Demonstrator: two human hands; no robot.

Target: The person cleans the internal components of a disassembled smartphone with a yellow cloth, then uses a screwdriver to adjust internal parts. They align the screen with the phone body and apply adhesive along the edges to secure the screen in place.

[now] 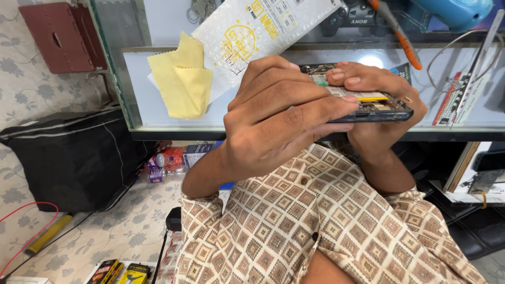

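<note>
Phone: an opened phone [368, 105] with its back cover off, held up in the air in front of the counter [158, 113], circuit boards and a yellow-edged part exposed on the upper face.
Left hand: the left hand [279, 113] wraps over the near end of the phone, fingers closed across the open face and thumb underneath; its grip is firm on the phone.
Right hand: the right hand [376, 102] cradles the far end from below, fingers curled over the top edge onto the board; also closed on the phone.
Handling: looks light and stiff, a thin flat slab; probably fragile with the inside bare, since the small parts and ribbons could bend or tear under a fingertip.
Where to hold: best by the long side rails of the frame, judging from how the edges stand proud of the boards; keep pads off the exposed board.
Slip risk: the smooth dark frame may be slippery, so two hands suit it.
Nearby: a yellow cloth [179, 79] and a white packet [258, 31] lie on the glass counter; orange pliers [400, 37] sit further back.
</note>
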